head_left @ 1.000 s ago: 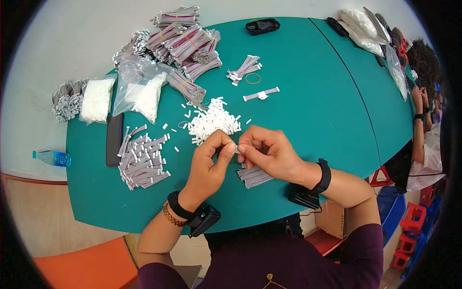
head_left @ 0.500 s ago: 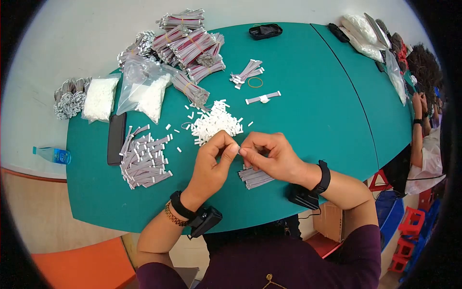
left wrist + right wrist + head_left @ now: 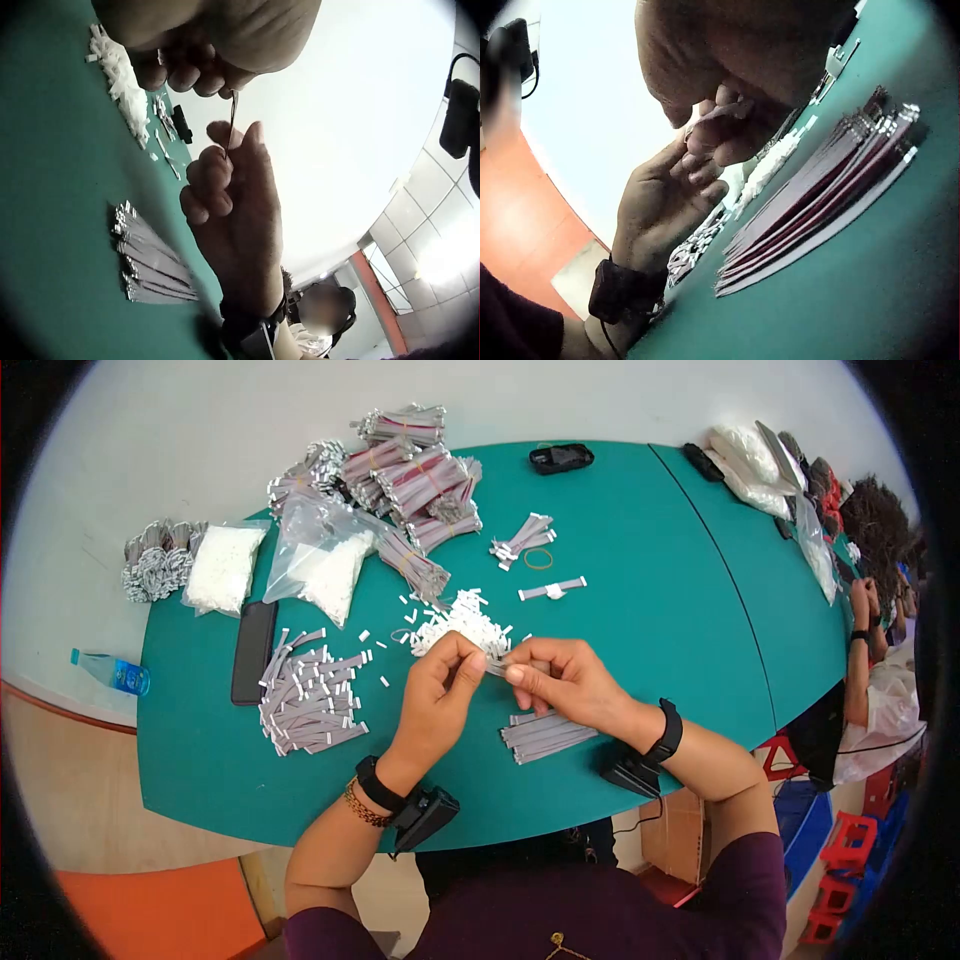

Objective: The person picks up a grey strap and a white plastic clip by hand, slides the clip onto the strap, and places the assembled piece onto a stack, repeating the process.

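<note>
In the head view, my left hand (image 3: 438, 685) pinches one end of a short grey ribbon cable (image 3: 495, 666) between thumb and index finger. The thumb and fingers of my right hand (image 3: 568, 682) pinch the cable's other part. The left wrist view has the cable (image 3: 233, 112) edge-on, a thin strip spanning the two hands; its ends are hidden in the fingers. Just beyond the hands lies a heap of small white connector housings (image 3: 460, 622). Beneath the right hand is a row of flat ribbon cables (image 3: 545, 738), also close up in the right wrist view.
Left of the hands lie cables with white ends (image 3: 312, 695) and a dark phone-like slab (image 3: 254, 652). Bags of white parts (image 3: 225, 568) and banded cable bundles (image 3: 425, 480) stand behind. A cable with a white piece (image 3: 553, 590) and a rubber band (image 3: 538, 559) lie ahead on the green table (image 3: 660, 610).
My fingertips have drawn slightly apart, so more of the ribbon cable shows between them. The head view has tilted, and the far things on the table sit lower in it.
</note>
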Demonstrator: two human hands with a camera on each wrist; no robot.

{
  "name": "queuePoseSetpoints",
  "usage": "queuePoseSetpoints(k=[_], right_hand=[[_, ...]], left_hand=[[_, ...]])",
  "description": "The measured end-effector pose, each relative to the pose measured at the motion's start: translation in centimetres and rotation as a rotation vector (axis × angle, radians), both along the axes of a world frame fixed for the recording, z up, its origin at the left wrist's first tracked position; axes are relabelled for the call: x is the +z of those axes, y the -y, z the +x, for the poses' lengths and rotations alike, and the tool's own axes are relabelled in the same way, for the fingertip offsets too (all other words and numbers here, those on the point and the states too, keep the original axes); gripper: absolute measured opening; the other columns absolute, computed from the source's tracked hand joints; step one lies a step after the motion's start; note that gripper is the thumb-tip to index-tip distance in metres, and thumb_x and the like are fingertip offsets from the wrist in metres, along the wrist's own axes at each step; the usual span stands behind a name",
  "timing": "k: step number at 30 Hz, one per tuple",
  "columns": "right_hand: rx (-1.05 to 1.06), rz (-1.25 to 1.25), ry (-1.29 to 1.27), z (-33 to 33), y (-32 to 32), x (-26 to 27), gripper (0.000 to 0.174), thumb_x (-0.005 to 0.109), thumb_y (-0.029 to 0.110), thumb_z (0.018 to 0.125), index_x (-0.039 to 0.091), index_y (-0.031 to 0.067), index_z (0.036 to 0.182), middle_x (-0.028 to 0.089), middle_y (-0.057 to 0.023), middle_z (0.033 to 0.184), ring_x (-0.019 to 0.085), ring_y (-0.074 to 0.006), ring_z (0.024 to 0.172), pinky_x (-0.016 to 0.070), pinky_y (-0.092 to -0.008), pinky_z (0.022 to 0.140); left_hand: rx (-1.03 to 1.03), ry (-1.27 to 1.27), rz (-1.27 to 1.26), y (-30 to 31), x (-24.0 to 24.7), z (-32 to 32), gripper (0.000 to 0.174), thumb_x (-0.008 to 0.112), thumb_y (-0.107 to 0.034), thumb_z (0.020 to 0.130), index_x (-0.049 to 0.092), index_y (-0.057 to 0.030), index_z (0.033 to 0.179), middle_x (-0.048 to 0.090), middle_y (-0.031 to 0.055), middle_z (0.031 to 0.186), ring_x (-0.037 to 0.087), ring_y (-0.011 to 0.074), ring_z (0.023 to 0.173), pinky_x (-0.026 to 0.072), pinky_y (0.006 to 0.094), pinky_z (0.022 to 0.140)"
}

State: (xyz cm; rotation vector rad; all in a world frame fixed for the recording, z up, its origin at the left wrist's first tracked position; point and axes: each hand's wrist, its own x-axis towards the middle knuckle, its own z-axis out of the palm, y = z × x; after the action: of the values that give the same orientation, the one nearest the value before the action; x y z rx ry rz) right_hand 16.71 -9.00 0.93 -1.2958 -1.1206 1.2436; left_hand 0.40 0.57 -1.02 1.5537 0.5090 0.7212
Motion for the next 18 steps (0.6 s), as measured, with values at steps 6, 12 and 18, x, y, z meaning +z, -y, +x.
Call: queuePoseSetpoints(k=[6, 12, 18], right_hand=[[0.014, -0.060, 0.019, -0.1, -0.3, 0.1, 0.020, 0.058, 0.019, 0.090, 0.059, 0.0030, 0.080, 0.055, 0.0011, 0.060, 0.046, -0.0033, 0.049, 0.0376, -0.0184, 0.045], [0.104, -0.001, 0.098, -0.4, 0.1, 0.7, 0.020, 0.057, 0.019, 0.091, 0.060, 0.0038, 0.078, 0.056, 0.0016, 0.060, 0.046, -0.0031, 0.050, 0.0370, -0.0191, 0.045], [0.012, 0.016, 0.076, 0.9, -0.5, 1.0, 0.020, 0.057, 0.019, 0.091, 0.059, 0.0041, 0.077, 0.056, 0.0021, 0.060, 0.047, -0.0037, 0.051, 0.0381, -0.0199, 0.047]], left_hand=[[0.010, 0.008, -0.017, -0.5, 1.1, -0.1, 0.017, 0.054, -0.017, 0.092, 0.054, -0.0030, 0.083, 0.048, -0.0040, 0.067, 0.041, 0.0026, 0.062, 0.0322, 0.0182, 0.055], [0.069, -0.008, 0.038, -1.0, 0.5, -0.4, 0.017, 0.060, -0.015, 0.087, 0.059, -0.0016, 0.078, 0.051, -0.0043, 0.066, 0.041, 0.0019, 0.059, 0.0324, 0.0184, 0.053], [0.102, 0.051, 0.117, -0.5, 1.1, -0.1, 0.015, 0.061, -0.015, 0.087, 0.060, -0.0022, 0.079, 0.052, -0.0040, 0.066, 0.043, 0.0025, 0.059, 0.0339, 0.0193, 0.053]])
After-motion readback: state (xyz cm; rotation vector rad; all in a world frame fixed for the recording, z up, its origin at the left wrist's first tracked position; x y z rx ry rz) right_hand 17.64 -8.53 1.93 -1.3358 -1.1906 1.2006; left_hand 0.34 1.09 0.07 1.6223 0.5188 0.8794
